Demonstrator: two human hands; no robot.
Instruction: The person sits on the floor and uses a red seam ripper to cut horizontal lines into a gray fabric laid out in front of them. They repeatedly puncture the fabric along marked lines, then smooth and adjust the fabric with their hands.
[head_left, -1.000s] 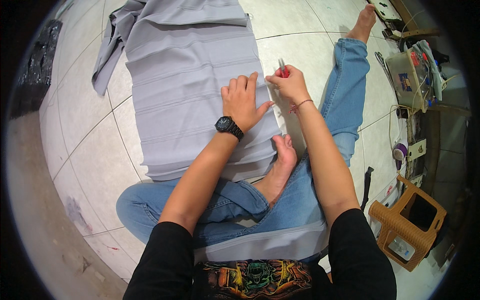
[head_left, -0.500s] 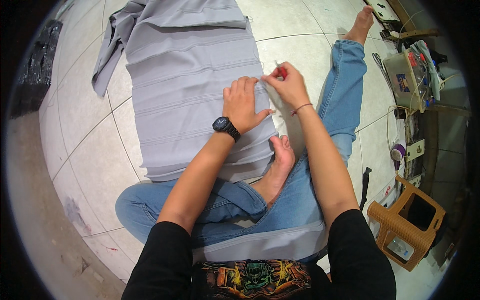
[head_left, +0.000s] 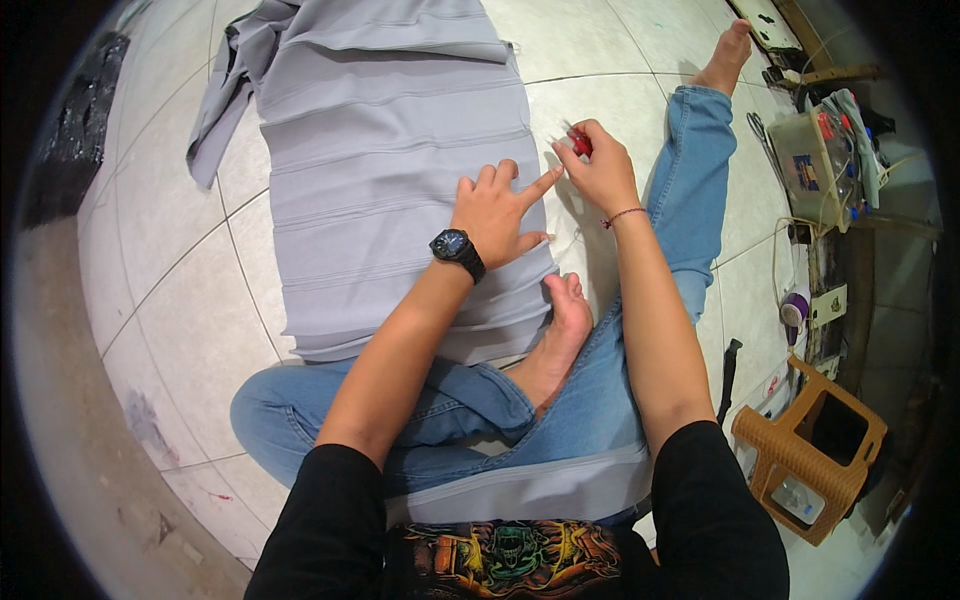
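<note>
A long piece of grey cloth [head_left: 390, 180], crossed by several stitched seams, lies spread on the floor in front of me. My left hand [head_left: 492, 210] rests on its right part, fingers spread, with the index finger stretched toward my other hand. Just off the cloth's right edge, my right hand [head_left: 603, 168] is closed round small red-handled thread snips [head_left: 580, 143]; their thin metal tips stick out above the fingers. The two hands almost meet at the index fingertip. Whether a thread runs between them is too fine to make out.
My bare foot [head_left: 568, 315] lies against the cloth's near right edge, and my other leg [head_left: 690, 190] stretches out on the right. Along the right side stand a clear plastic bin [head_left: 815, 170], a purple-and-white object [head_left: 795, 308] and a brown woven-look plastic stool [head_left: 790, 440]. Black plastic [head_left: 85, 130] lies far left.
My right hand has moved slightly right, away from the cloth edge, with the snips. My left index finger has straightened out toward it. The cloth's right edge has shifted a little right.
</note>
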